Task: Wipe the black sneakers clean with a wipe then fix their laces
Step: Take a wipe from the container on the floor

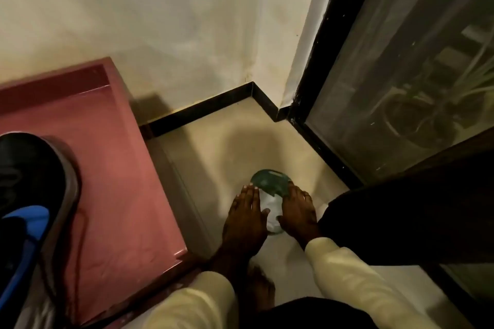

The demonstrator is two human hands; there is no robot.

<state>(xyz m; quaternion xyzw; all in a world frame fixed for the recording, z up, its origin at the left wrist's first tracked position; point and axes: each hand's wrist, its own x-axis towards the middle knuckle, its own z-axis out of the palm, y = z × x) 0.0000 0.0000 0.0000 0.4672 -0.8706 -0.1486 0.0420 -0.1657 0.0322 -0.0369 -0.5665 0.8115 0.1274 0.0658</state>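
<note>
A black, blue-lined sneaker (32,181) is pictured on a pink table (115,168); a wipe pack (268,184), seemingly green-topped, is set on the floor (240,141).

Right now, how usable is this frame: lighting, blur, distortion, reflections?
Head view: dim, warm light and overall soft blur, so the green-and-white packet is hard to read; wide-angle distortion slants the black door frame; the glass pane carries reflections; a rounded shadow lies on the floor beyond the packet.
</note>
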